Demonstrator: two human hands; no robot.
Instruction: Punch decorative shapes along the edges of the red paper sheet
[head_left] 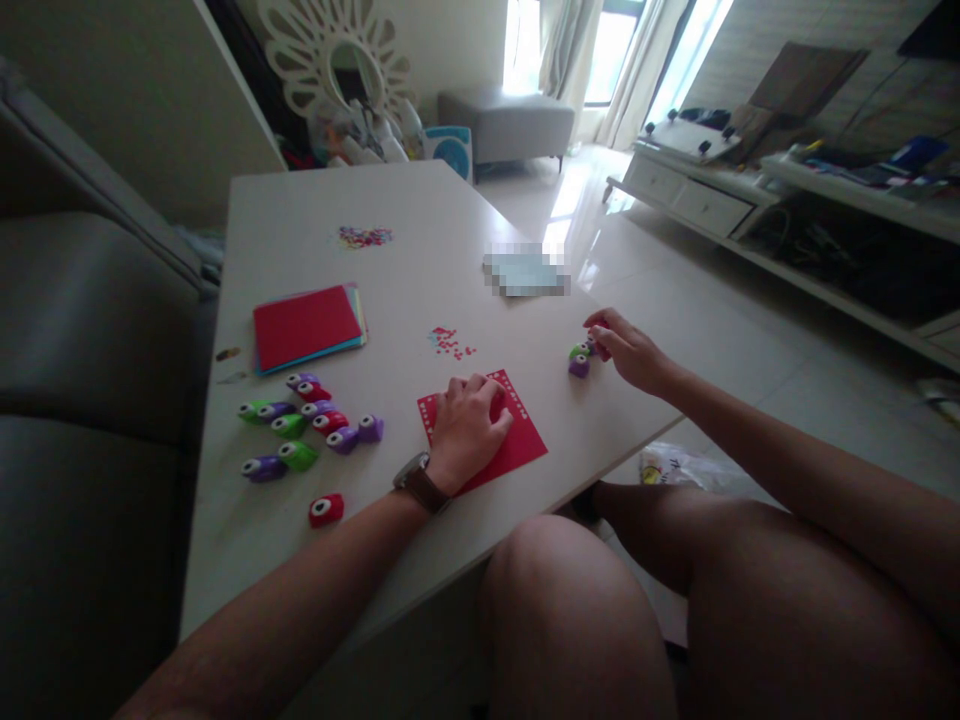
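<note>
Red card (pixel 521 440) on white table (pixel 420 205); grey ottoman (pixel 514 125), curtained windows (pixel 611 60) beyond.

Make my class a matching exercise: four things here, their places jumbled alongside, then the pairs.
1. left hand with brown-strapped watch
2. bare right hand
3. rectangular stack of coloured sheets, red on top
4. lone red plastic punch

A. at the small green-and-purple punch cluster
B. nearer the wearer than the larger multicoloured punch cluster
C. on the red paper sheet with punched holes
D. just beyond that larger cluster

1-C, 2-A, 3-D, 4-B
</note>
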